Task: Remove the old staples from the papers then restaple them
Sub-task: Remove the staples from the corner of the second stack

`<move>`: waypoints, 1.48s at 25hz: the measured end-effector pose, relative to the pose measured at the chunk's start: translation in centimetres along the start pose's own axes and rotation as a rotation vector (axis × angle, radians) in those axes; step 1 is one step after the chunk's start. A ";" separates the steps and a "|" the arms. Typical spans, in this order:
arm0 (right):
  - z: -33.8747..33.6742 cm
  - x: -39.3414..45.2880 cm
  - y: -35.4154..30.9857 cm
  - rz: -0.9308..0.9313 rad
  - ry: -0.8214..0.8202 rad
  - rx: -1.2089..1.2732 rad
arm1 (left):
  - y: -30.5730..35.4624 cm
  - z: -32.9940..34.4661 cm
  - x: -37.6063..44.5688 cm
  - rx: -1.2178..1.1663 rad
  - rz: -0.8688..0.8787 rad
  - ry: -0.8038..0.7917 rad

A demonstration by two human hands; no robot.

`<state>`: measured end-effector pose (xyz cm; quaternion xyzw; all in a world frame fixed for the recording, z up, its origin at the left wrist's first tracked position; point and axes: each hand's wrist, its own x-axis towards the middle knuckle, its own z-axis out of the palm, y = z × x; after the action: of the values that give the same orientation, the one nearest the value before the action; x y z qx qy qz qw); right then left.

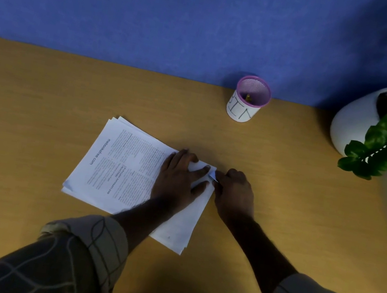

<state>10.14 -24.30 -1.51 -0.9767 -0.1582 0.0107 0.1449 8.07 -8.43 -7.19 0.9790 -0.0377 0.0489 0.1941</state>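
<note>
Left hand lies flat on the papers, its fingers straight and spread, pinning the stack to the desk just short of the far-right corner. Right hand sits tight against those fingertips, fingers curled and pinching that lifted corner; any staple there is too small to see. Beyond the fingers, the pink-rimmed bin stands well apart.
</note>
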 end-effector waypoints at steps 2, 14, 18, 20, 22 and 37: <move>0.0 -0.1 -0.1 -0.019 0.025 -0.015 | 0.0 0.1 0.0 -0.001 -0.012 -0.002; 0.5 0.1 -0.2 -0.040 0.049 -0.012 | 0.0 0.1 0.1 0.015 -0.016 -0.025; 0.8 0.1 -0.5 0.093 0.034 0.126 | 0.0 0.0 0.1 -0.020 -0.025 -0.030; 0.8 0.0 -0.5 0.112 0.031 0.164 | 0.0 0.0 0.1 -0.017 -0.022 -0.033; 0.8 -0.1 -0.5 0.148 0.046 0.212 | 0.0 -0.1 0.2 -0.017 -0.029 -0.038; 0.3 0.8 1.2 0.083 0.117 0.232 | 0.3 -1.1 0.1 0.005 0.000 -0.068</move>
<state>11.24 -25.08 -2.08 -0.9580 -0.1067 -0.0218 0.2654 8.02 -8.32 -6.02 0.9806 -0.0441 0.0155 0.1902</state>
